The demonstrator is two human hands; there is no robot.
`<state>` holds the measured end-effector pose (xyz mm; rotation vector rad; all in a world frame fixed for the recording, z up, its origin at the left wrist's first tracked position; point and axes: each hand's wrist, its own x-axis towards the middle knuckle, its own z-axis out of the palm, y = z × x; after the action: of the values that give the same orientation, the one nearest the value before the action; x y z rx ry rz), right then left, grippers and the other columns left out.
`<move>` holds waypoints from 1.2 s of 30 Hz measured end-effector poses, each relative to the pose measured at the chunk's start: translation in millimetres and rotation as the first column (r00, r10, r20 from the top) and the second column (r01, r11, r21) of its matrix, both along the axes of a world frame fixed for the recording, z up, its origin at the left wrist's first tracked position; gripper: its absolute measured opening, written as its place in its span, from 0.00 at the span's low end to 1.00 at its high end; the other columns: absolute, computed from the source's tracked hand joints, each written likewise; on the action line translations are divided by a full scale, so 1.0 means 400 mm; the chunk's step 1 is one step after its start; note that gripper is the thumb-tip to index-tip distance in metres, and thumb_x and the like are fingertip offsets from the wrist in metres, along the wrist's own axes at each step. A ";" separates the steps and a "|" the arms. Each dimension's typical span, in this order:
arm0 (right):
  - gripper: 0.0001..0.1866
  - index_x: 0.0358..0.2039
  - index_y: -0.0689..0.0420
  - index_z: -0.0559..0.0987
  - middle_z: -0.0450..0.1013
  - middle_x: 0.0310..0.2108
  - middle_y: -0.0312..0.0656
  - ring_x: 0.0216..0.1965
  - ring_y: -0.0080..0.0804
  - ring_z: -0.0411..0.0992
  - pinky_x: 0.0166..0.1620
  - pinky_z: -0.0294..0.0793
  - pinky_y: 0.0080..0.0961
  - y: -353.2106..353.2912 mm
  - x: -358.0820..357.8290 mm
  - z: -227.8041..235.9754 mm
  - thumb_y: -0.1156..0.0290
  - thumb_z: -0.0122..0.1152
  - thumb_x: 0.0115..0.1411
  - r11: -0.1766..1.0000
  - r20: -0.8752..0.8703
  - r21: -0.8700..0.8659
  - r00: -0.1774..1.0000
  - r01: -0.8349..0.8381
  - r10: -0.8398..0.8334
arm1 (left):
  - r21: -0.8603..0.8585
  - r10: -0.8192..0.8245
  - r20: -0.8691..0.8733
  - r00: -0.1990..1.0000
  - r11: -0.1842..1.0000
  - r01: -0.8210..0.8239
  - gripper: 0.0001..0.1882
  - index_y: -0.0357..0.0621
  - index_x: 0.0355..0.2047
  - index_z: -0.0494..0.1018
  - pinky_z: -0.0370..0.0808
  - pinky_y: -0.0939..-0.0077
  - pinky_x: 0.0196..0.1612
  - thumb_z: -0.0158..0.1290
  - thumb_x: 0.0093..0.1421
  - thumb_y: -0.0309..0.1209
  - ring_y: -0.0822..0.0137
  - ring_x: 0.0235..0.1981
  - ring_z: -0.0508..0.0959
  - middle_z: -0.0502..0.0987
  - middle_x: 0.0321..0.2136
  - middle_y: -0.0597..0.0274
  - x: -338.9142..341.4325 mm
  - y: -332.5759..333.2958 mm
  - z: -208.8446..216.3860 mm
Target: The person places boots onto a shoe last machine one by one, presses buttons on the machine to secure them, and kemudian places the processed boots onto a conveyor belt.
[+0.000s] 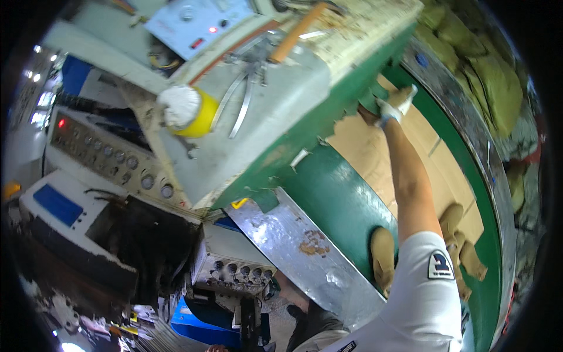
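Observation:
My bare right forearm stretches away across a green bench (334, 182). At its end, my right hand (389, 110), in a whitish glove, is closed around a tan boot (400, 95) at the far end of a cardboard sheet (363, 149). The fingers are small and partly hidden by the boot. Nearer to me, another tan boot (382, 256) stands left of my arm. Several more tan boots, including one boot (451, 218), are grouped right of my sleeve. My left hand is not in view.
A grey-topped machine (281, 97) holds pliers (249, 73), an orange-handled tool (298, 32) and a yellow tub (196, 114) of white material. A metal plate (305, 246) borders the bench. Control panels (111, 155) stand left; greenish sacks (489, 82) lie at the far right.

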<state>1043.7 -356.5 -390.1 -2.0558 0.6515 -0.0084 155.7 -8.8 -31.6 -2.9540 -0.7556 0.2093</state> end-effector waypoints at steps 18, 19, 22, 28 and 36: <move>0.25 0.61 0.55 0.72 0.76 0.56 0.42 0.53 0.39 0.76 0.56 0.78 0.41 -0.058 -0.979 0.342 0.57 0.58 0.69 0.055 0.180 0.981 0.978 -0.187 0.110 | -0.049 -0.001 0.117 0.993 0.999 0.007 0.07 0.44 0.31 0.78 0.71 0.54 0.45 0.57 0.56 0.34 0.52 0.36 0.77 0.79 0.31 0.53 -0.091 0.025 0.027; 0.27 0.61 0.57 0.72 0.76 0.55 0.43 0.52 0.40 0.76 0.55 0.77 0.42 -0.069 -1.063 0.344 0.58 0.64 0.65 0.042 0.184 0.981 0.977 -0.190 0.108 | -0.039 0.024 0.104 0.994 0.999 -0.020 0.08 0.46 0.32 0.79 0.71 0.55 0.48 0.56 0.56 0.35 0.53 0.38 0.78 0.80 0.31 0.55 -0.101 0.036 -0.009; 0.35 0.58 0.61 0.73 0.77 0.51 0.48 0.49 0.46 0.77 0.55 0.77 0.45 0.026 -1.312 0.462 0.60 0.75 0.52 -0.007 0.223 0.973 0.938 -0.229 0.265 | -0.074 0.099 0.027 0.995 0.993 -0.097 0.08 0.47 0.32 0.80 0.71 0.56 0.49 0.55 0.57 0.36 0.54 0.39 0.78 0.81 0.32 0.56 -0.127 0.026 0.001; 0.28 0.53 0.62 0.77 0.75 0.52 0.53 0.52 0.47 0.73 0.56 0.75 0.43 0.397 -1.611 0.744 0.49 0.44 0.72 -0.275 -0.049 0.916 0.763 0.291 0.644 | -0.973 0.755 0.226 0.615 0.144 0.181 0.15 0.38 0.47 0.78 0.75 0.72 0.38 0.57 0.67 0.37 0.69 0.34 0.80 0.81 0.34 0.62 0.004 0.102 -0.117; 0.30 0.63 0.65 0.70 0.72 0.58 0.46 0.58 0.32 0.71 0.57 0.74 0.30 0.733 -1.849 0.961 0.60 0.63 0.67 -0.147 0.160 0.987 0.354 -0.063 0.922 | -0.945 0.890 0.144 0.433 -0.006 0.326 0.13 0.38 0.44 0.80 0.76 0.78 0.35 0.62 0.63 0.33 0.75 0.31 0.79 0.81 0.32 0.68 -0.034 0.321 0.103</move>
<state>304.3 -63.5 -5.7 -0.6590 -0.1361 1.4966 142.2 119.7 9.7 -3.6745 -2.6159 -1.7051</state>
